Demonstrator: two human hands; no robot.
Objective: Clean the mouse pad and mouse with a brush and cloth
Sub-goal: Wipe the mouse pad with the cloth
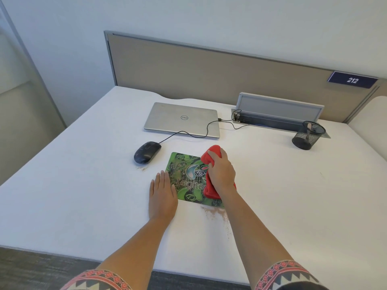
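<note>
pad: mouse pad (188, 181), green print, flat on the bench (83, 195), centre of frame.
left grip (162, 195): fingers straight and together, palm down across the pad's left edge, part on pad, part on bench; pins it.
right grip (221, 174): fingers curled and clamped round a bunched red cloth (213, 152), over the pad's right side.
mouse (146, 152): black, corded, just up-left of the pad, apart from it, untouched.
dust (215, 212): brownish scatter on the bench along the pad's lower edge; a smaller patch below the mouse.
brush: not in view.
handling (judgement): pad looks thin, light, floppy; likely to slide or ruck under a wipe, so hold by flat pressure at an edge, not a pinch. Cloth soft; take as a wad. Mouse rigid, smooth, light; hold by its sides, mind the cord.
step (judgement): wiping the pad; mouse not yet done.
</note>
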